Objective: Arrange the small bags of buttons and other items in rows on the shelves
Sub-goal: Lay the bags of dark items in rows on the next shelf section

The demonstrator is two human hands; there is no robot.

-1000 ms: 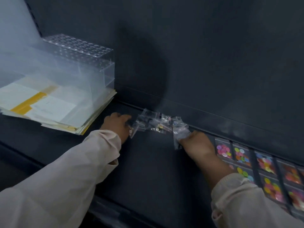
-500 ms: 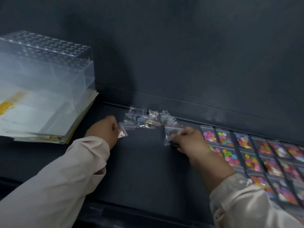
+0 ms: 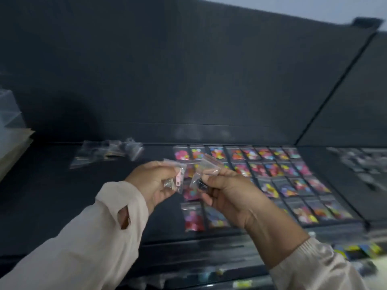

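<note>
I see open dark shelf (image 3: 62, 195) from 7 to 10 o'clock, hemmed by a paper stack (image 3: 12, 151) at 9, a loose heap of clear bags (image 3: 109, 152) at 11, the back panel (image 3: 188, 80) at 12, and packed rows of button bags (image 3: 278, 176) from 1 to 4.

A shop: dark display shelf (image 3: 62, 195) with rowed button bags (image 3: 272, 170).

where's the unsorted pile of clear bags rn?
Head view: the unsorted pile of clear bags lies at the back left of the dark shelf, left of the rows of colourful button bags and beyond the left hand.
</note>
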